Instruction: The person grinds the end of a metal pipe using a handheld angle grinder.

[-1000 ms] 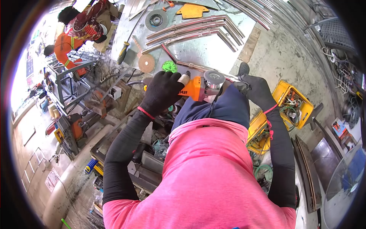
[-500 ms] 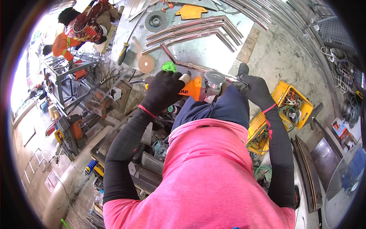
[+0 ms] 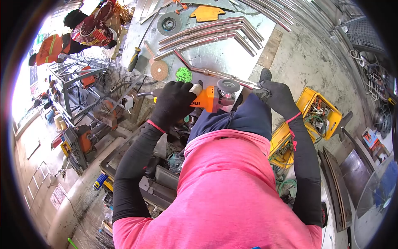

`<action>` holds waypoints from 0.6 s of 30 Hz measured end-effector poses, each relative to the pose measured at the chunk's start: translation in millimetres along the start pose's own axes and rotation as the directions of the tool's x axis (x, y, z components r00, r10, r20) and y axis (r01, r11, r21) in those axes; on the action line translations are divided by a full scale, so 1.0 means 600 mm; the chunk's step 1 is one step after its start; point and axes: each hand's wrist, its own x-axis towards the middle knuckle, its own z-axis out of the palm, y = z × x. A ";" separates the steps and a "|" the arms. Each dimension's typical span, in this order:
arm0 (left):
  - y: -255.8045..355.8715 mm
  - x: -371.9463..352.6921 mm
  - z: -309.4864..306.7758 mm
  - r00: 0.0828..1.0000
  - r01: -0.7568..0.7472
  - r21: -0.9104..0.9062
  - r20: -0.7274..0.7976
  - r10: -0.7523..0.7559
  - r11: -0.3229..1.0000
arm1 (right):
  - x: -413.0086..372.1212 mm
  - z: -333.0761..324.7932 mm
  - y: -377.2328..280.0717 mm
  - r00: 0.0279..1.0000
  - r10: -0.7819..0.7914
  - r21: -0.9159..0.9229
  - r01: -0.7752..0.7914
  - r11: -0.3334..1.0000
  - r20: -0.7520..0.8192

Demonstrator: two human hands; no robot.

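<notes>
My left hand [image 3: 176, 101], in a black glove, is wrapped around the orange body of an angle grinder [image 3: 205, 99]. The grinder's round disc [image 3: 228, 85] faces up, close beside a bent metal tube [image 3: 215, 74]. At the tube's near end, my right hand [image 3: 274, 96], gloved in black too, is closed on it with the thumb pointing forward. The tube's other leg angles away over the metal sheet [image 3: 224, 54]. A green round disc [image 3: 183, 75] lies just ahead of my left hand, and a tan disc [image 3: 159, 70] sits left of it.
Several bent tubes [image 3: 207, 33] lie on the sheet, near a yellow magnetic square [image 3: 207, 13], a grey flap disc [image 3: 169, 24] and a screwdriver [image 3: 134, 59]. Yellow crates [image 3: 306, 99] with tools stand at right. Two people work at upper left, one in an orange vest [image 3: 49, 50].
My left hand has drawn the grinder slightly left, uncovering more of the green disc. My right hand stays nearly still. The person in orange has shifted left and bent over.
</notes>
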 end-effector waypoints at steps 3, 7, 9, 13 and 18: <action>0.003 0.007 0.005 0.999 -0.006 -0.018 -0.035 0.006 1.000 | -0.002 0.003 0.003 1.000 -0.006 0.005 0.006 1.000 -0.010; 0.009 0.019 0.002 0.999 -0.006 -0.038 -0.047 0.005 0.999 | -0.003 0.009 0.013 0.999 -0.037 0.013 0.038 0.999 -0.026; 0.006 0.018 0.006 0.999 0.002 -0.041 -0.037 -0.003 0.999 | 0.002 0.006 0.003 0.997 -0.059 0.014 0.060 0.998 -0.044; 0.003 0.019 0.014 1.000 -0.001 -0.044 -0.025 0.000 0.999 | -0.001 0.001 -0.001 0.999 -0.031 0.029 0.032 0.999 -0.015; 0.001 0.012 -0.011 0.998 0.045 -0.014 0.044 -0.044 0.999 | 0.000 0.000 0.001 0.999 -0.029 0.051 0.030 0.998 -0.019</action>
